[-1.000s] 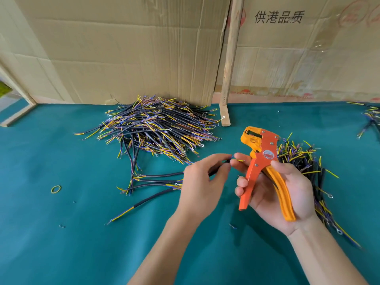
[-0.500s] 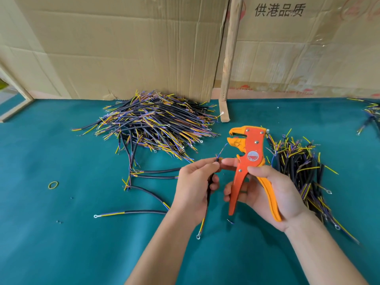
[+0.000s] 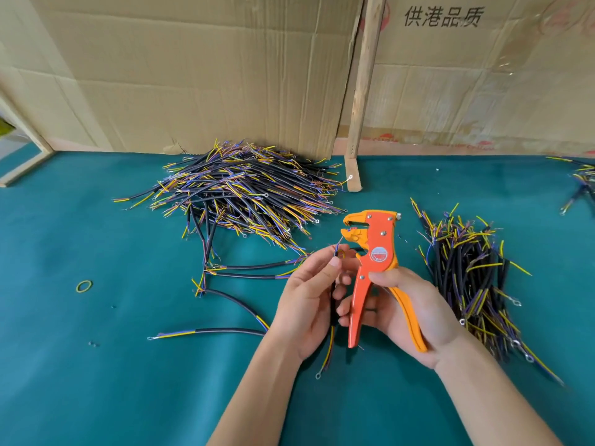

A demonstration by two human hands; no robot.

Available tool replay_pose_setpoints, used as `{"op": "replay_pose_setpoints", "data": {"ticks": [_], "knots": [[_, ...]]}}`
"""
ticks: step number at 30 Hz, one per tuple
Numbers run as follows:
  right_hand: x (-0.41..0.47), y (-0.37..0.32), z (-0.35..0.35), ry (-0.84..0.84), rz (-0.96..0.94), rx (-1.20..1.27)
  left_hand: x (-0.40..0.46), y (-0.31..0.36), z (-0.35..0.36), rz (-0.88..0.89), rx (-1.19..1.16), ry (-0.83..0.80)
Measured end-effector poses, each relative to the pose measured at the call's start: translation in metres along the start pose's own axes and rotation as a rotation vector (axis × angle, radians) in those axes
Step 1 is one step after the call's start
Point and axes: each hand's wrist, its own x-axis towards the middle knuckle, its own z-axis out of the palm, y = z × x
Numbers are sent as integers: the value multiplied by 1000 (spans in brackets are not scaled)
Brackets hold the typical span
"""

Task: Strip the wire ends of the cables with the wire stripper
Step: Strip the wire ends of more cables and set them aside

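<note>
Left hand (image 3: 306,304) pinches cable (image 3: 331,304) just left of wire stripper (image 3: 373,268); right hand (image 3: 409,313) fingers curled round stripper handles, wire tip at its open head.

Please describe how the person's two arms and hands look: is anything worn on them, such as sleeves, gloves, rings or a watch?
Both forearms are bare as far as the picture shows; no sleeves are visible. The left hand and right hand wear no gloves. No ring, watch or bracelet shows on either, and no markings.
</note>
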Motion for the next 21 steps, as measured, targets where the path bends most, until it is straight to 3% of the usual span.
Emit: {"op": "replay_pose_setpoints", "data": {"ticks": [5,10,11,13,15,16,19,21], "knots": [[0,-2,-7,12,-6,10,-2,-4,5,195,38,162],[1,0,-12,86,-3,68,-26,15,14,269,269,371],[2,1,-12,85,4,62,-39,22,15,265,326,343],[3,3,-12,79,11,38,-73,36,17,202,407,121],[4,3,-13,70,10,30,-107,51,14,40,528,-45],[3,4,-13,63,10,28,-119,57,7,-9,591,4],[3,4,-13,67,0,25,-130,66,-31,60,777,387],[4,5,-13,74,-6,28,-123,67,-48,131,956,495]]}}
